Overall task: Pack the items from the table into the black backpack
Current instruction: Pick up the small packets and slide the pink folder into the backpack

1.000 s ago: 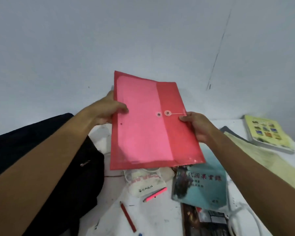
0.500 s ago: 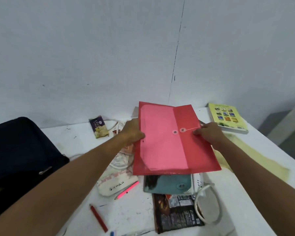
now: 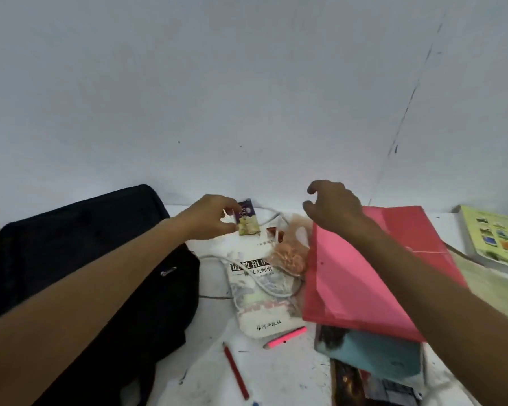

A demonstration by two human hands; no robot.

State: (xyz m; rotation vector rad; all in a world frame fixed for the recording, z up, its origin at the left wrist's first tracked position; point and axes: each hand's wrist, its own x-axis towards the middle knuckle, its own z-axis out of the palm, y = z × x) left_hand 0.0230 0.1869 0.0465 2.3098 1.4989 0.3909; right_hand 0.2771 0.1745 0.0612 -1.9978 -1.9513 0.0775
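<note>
The black backpack (image 3: 106,276) lies on the left of the white table (image 3: 291,373). My left hand (image 3: 210,216) pinches a small purple and yellow snack packet (image 3: 247,219) near the table's back edge. My right hand (image 3: 333,210) hovers with loosely curled fingers, holding nothing, above the upper left corner of the red document envelope (image 3: 361,276). The envelope lies flat on top of a teal book (image 3: 373,353). A white book with black characters (image 3: 258,291) sits between the backpack and the envelope.
An orange mesh bag (image 3: 291,253) and a white cable (image 3: 264,285) lie on the white book. A pink pen (image 3: 285,336) and a red pencil (image 3: 235,370) rest near the front. A yellow book (image 3: 499,238) sits far right, a dark packet (image 3: 361,388) at the bottom.
Both hands have let go of the red envelope, which now lies on the table. My left hand moved left to the snack packet and pinched it. My right hand lifted off.
</note>
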